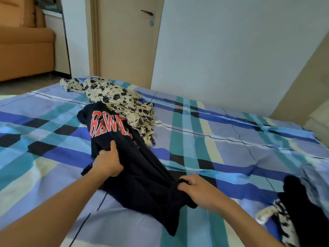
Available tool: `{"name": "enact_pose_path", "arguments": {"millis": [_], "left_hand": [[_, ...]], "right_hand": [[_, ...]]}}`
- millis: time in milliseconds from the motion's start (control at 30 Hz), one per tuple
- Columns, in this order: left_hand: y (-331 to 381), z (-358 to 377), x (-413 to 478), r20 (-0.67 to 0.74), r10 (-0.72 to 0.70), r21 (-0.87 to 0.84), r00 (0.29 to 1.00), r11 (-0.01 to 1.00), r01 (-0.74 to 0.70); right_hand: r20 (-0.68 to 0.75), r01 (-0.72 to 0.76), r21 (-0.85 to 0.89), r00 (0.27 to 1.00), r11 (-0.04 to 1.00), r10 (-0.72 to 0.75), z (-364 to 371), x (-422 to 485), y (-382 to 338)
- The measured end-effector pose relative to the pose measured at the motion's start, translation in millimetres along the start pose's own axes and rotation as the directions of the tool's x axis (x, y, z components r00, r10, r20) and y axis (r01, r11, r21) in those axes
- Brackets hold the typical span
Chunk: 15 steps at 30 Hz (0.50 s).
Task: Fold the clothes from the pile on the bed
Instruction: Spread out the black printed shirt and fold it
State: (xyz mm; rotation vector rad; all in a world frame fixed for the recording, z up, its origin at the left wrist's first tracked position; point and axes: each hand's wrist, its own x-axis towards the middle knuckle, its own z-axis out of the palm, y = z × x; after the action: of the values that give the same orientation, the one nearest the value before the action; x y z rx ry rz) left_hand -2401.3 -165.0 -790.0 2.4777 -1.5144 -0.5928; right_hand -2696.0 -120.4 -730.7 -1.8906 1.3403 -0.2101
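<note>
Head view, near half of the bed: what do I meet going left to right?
Left hand → right hand, both gripping the dark T-shirt → heap of clothes at the right edge.

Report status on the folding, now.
Left hand grips the navy shirt at its side edge, right hand at its near end. Shirt bunched lengthwise on the bed, not yet folded. Floral garment overlaps its far end.
</note>
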Motion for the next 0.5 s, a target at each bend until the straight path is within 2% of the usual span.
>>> {"name": "enact_pose_path", "arguments": {"millis": [100, 200, 300, 400, 500], "left_hand": [[11.3, 1.6, -6.8, -0.003, 0.152, -0.099, 0.988, 0.983, -0.152], [36.5, 2.2, -34.8, -0.032, 0.39, -0.278, 0.92, 0.881, -0.383], [66.4, 7.2, -84.2, -0.075, 0.628, -0.363, 0.775, 0.707, -0.608], [87.0, 17.3, -129.3, 0.034, 0.808, -0.387, 0.589, 0.554, -0.737], [96.2, 28.9, -151.9, 0.169, 0.885, -0.424, 0.434, 0.463, -0.779]], "right_hand": [[-0.239, 0.015, 0.115, 0.971, 0.993, 0.013, -10.5, -3.9, 2.0], [-0.349, -0.006, 0.272, 0.931, 0.962, 0.104, -22.6, -4.7, 5.9], [-0.296, -0.061, 0.381, 0.937, 0.923, 0.184, -30.5, -3.9, 4.0], [-0.22, -0.105, 0.329, 0.958, 0.938, 0.185, -30.4, 0.4, -3.4], [-0.077, -0.149, 0.256, 0.982, 0.955, 0.174, -22.9, 2.2, -13.0]]}}
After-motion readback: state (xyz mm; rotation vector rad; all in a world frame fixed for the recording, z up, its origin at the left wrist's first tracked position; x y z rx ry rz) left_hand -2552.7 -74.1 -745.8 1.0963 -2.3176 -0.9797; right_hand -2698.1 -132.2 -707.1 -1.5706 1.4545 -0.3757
